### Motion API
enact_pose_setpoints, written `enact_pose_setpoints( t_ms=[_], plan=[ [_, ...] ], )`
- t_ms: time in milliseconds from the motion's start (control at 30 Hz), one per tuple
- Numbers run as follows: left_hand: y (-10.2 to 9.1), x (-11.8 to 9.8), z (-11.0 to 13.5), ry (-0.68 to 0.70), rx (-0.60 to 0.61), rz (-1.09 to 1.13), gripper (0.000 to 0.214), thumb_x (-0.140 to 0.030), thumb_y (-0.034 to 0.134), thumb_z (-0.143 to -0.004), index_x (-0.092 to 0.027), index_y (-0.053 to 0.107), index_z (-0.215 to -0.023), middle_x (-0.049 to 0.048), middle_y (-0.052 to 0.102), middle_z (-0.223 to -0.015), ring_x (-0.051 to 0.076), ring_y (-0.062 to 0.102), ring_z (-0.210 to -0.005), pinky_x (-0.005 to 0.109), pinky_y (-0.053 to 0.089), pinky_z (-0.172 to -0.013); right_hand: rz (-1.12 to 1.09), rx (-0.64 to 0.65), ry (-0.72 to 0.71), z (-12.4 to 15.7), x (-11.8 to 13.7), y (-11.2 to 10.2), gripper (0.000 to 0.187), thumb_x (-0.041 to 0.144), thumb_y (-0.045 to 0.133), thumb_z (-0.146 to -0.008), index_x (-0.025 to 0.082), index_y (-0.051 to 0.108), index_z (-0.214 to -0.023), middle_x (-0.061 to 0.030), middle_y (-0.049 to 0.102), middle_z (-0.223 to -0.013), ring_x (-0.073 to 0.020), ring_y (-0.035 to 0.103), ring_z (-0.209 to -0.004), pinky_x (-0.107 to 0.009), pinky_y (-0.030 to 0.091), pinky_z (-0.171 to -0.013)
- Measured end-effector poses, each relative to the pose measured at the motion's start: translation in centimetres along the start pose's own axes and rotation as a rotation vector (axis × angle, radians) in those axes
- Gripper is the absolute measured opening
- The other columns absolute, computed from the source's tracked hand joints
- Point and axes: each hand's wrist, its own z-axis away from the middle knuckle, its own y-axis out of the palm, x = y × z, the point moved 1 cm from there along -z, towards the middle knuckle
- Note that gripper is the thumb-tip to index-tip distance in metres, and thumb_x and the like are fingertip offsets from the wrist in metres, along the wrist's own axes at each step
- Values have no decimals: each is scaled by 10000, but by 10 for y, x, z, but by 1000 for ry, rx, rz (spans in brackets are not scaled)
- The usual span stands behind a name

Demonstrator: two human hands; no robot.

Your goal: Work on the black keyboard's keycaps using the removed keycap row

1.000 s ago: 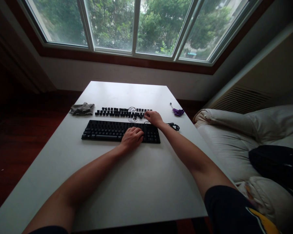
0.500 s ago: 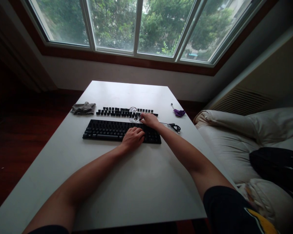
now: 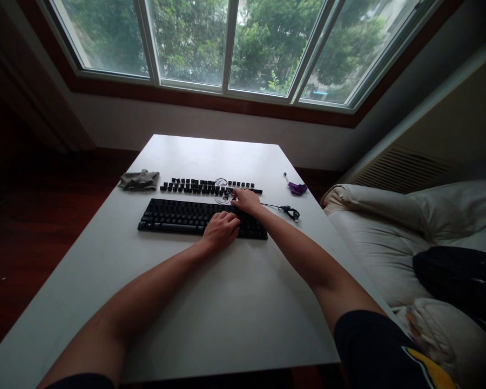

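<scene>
A black keyboard (image 3: 174, 217) lies across the white table. Resting on its right part is my left hand (image 3: 222, 227), palm down with the fingers reaching forward over the keys; it holds nothing that I can see. My right hand (image 3: 246, 200) is at the far edge of the keyboard, thumb and fingers pinched together. Whatever sits between its fingertips is too small and dark to make out. Just beyond, loose black keycaps (image 3: 186, 188) stand in two rows, partly covered by the right hand. A clear ring-shaped item (image 3: 222, 199) lies left of the right fingertips.
A crumpled grey cloth (image 3: 140, 180) lies at the table's left edge. On the right are a coiled black cable (image 3: 289, 212) and a purple item (image 3: 297, 188) beside a thin white stick. A pale sofa (image 3: 360, 232) borders the table's right side; windows are behind.
My right hand has shifted very slightly left at the keyboard's far edge, its pinch kept. The left hand, keyboard and keycaps look the same.
</scene>
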Motion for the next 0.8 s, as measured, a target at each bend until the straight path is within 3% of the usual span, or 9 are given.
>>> enact_pose_setpoints(
  t_ms=[267,533,800],
  plan=[
    [0,0,0,0,-6,-15,172,-289,531,-966,-233,666,-1056,54,667,-1137,234,556,-1062,405,433,-932,-225,41,-84,-10,-17,2,137,313,685,-817,196,671,-887,-19,709,-862,-153,606,-767,-227,380,-644],
    [1,0,0,-3,-7,-11,174,-286,532,-964,-231,669,-1057,59,666,-1139,235,556,-1068,406,434,-931,-274,16,-138,-9,-22,6,256,230,664,-808,223,709,-1060,-2,687,-824,-143,588,-724,-223,384,-657],
    [0,-1,0,0,-5,-15,177,-288,527,-966,-232,663,-1064,58,664,-1147,237,556,-1067,408,430,-932,-235,9,-156,-7,-15,5,269,211,629,-848,254,742,-1089,-15,737,-901,-165,629,-785,-236,404,-705]
  ],
)
